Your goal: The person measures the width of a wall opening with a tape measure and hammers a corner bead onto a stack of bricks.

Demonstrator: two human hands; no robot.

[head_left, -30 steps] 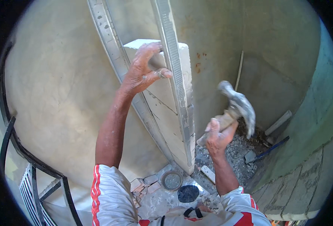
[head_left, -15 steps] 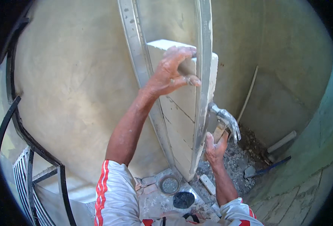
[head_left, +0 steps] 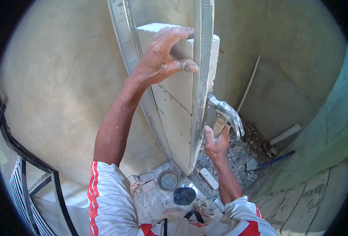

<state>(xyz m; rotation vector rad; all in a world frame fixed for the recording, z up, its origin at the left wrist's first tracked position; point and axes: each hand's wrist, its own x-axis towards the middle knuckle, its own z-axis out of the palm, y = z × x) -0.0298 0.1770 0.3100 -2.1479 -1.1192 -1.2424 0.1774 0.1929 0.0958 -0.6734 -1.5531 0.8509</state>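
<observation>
Hammer (head_left: 226,110) and right hand (head_left: 218,145) have swung left since a second ago, bringing the hammer's head close to the edge of the white blocks (head_left: 174,114); whether it touches, I cannot tell. Nearest, along the bottom, are my white sleeves (head_left: 113,196). At upper centre my left hand (head_left: 162,55) has thumb and fingers spread at the end of the top block (head_left: 178,84), by the front strip (head_left: 201,59); the back strip (head_left: 120,27) slants left of it. The blocks stand stacked mid-frame. Right of centre, my right hand is wrapped around the hammer's handle. Below lie a bowl (head_left: 158,181), bricks (head_left: 145,179) and rubble (head_left: 239,159). Farther, at right, are a blue-handled tool (head_left: 276,160) and a pipe (head_left: 285,134), then the plastered wall (head_left: 300,59).
</observation>
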